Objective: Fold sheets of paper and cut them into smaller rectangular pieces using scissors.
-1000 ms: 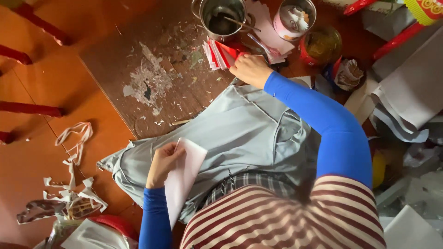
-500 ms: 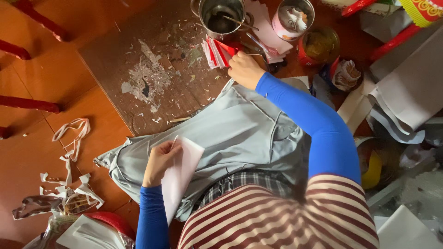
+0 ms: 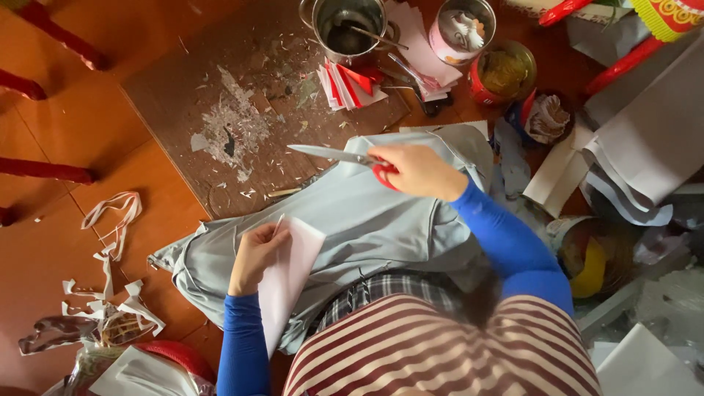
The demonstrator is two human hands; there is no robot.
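Note:
My right hand [image 3: 419, 170] grips red-handled scissors [image 3: 339, 155], blades pointing left over the grey cloth [image 3: 367, 220] spread on my lap. My left hand [image 3: 255, 257] holds a folded white sheet of paper [image 3: 287, 275] by its upper edge, lower left of the scissors. Both arms wear blue sleeves. A stack of red and white paper pieces [image 3: 350, 82] lies on the brown board [image 3: 242, 110] beyond the scissors.
A metal pot [image 3: 350, 26] with a stick in it, a tin of scraps [image 3: 462, 29] and a jar [image 3: 504, 72] stand at the top. White paper strips [image 3: 110, 235] litter the orange floor at left. Grey sheets [image 3: 645, 139] pile at right.
My right hand has drawn back from the red and white paper stack and now holds the scissors over the cloth. The left hand still holds the white paper.

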